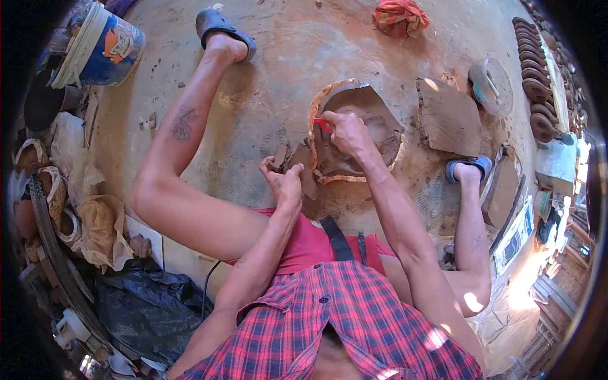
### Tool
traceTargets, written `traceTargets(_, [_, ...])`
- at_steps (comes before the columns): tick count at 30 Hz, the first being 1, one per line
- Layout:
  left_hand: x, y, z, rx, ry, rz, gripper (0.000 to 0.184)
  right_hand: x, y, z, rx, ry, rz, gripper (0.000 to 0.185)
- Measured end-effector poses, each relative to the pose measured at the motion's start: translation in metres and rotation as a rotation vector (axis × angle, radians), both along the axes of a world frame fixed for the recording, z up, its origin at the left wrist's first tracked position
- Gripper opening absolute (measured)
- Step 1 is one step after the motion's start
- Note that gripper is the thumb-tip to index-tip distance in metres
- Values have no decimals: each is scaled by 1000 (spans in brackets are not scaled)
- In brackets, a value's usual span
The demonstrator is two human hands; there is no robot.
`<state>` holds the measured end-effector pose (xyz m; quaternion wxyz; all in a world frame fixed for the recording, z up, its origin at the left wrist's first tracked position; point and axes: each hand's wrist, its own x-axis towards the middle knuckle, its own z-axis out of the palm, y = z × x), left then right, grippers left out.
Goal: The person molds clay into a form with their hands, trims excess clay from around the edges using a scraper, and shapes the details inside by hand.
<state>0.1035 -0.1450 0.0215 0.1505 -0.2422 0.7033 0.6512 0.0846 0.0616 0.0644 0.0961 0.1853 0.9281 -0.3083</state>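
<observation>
My right hand (349, 135) is closed over a small red tool (323, 125), at the left rim of a rounded plaster-like mold (313, 136). Most of the tool is covered by my fingers, so its exact kind cannot be made out. Brown wet clay (386, 133) lines the mold, with a ragged edge rising past the rim at the upper right. To the mold's left, my left hand (285, 183) has its fingers curled around clay scraps (282, 158). Another flat clay strip (306, 171) lies between that hand and the mold.
A clay slab (448, 117) lies on the floor to the right, near a round clear container (491, 87). Beyond are a crumpled red cloth (400, 18) and a blue-and-white bucket (111, 47). Stacked brown clay pieces (533, 63) line the right side.
</observation>
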Motion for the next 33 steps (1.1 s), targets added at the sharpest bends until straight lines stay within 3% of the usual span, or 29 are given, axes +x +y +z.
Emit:
traceTargets(9, [0,7,20,-16,22,7,70,27,-8,-3,-18,-73,122,34])
traceTargets(14, [0,6,4,50,24,29,70,51,-22,-4,-72,-75,131,31])
traceTargets(20, [3,6,1,113,-5,66,71,88,-58,-8,-71,-87,49,23])
traceTargets(22, [6,5,-3,138,-3,83,72,99,-71,-6,-206,70,-65,20])
traceTargets(26, [-2,-4,3,217,-31,195,74,112,-96,2,-333,77,-153,14])
traceTargets(30, [-23,-33,15,462,-65,220,68,123,-81,36,-213,179,-253,17])
traceTargets(33, [-30,-38,52,506,-27,117,65,156,-43,52,-28,-107,-243,24])
